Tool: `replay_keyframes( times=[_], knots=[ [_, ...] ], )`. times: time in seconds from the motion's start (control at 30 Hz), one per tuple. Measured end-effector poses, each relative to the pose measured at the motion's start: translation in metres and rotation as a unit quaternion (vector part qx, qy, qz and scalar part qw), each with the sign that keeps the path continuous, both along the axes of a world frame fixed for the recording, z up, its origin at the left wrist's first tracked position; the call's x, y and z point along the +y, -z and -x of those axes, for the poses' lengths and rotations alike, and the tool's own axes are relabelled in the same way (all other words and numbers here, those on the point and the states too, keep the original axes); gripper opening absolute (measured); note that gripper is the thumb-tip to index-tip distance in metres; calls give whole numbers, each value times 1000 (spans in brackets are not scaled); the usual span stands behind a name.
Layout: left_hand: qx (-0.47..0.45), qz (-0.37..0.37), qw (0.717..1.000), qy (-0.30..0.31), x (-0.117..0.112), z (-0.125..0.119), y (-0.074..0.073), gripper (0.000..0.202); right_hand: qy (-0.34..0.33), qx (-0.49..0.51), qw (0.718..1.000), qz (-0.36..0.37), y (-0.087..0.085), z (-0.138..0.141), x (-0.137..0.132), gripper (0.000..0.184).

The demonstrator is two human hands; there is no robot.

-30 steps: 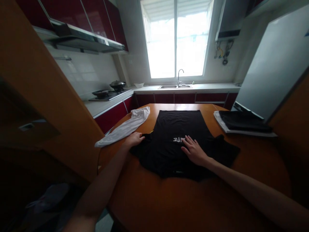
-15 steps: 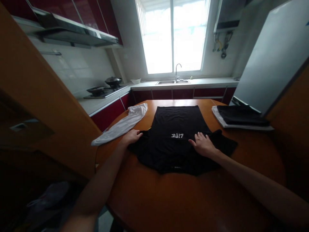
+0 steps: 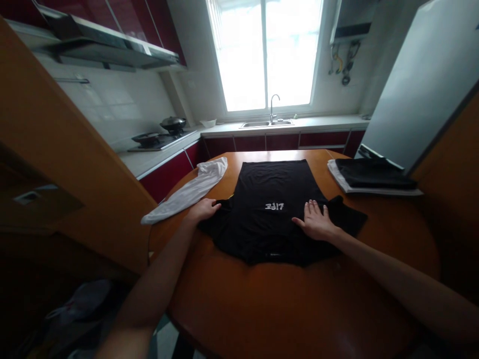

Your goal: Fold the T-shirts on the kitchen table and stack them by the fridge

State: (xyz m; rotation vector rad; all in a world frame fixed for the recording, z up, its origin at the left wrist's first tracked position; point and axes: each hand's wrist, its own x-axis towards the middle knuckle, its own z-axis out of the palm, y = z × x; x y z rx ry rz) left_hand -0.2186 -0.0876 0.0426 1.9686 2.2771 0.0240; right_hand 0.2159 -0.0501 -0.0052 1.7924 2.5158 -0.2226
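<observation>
A black T-shirt [image 3: 275,189] with small white lettering lies spread flat on a round orange-brown wooden table [image 3: 284,304], its hem toward the window. My left hand [image 3: 204,209] rests on the shirt's left sleeve, fingers curled over the cloth edge. My right hand [image 3: 315,222] lies flat and open on the shirt near its right sleeve, fingers spread.
A white garment [image 3: 189,192] lies at the table's left edge. A folded stack of dark and white clothes [image 3: 370,175] sits at the right, beside a grey fridge [image 3: 419,94]. Behind are a counter with a sink [image 3: 267,122], a stove with pans [image 3: 157,137] and a bright window.
My right hand slid right across the shirt, from over the lettering to the right-sleeve side, uncovering the white print. My left hand stayed at the left sleeve. The view tilted down a little.
</observation>
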Motion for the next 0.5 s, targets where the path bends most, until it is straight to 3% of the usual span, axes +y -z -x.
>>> replay_keyframes(
  times=[0.27, 0.5],
  knots=[
    [-23, -5, 1000, -6, 0, 0, -2, 42, 10, -41, 999, -11, -12, 0, -4, 89],
    [-57, -7, 998, -37, -4, 5, -5, 37, -63, -4, 998, -4, -10, 2, -5, 73]
  ],
)
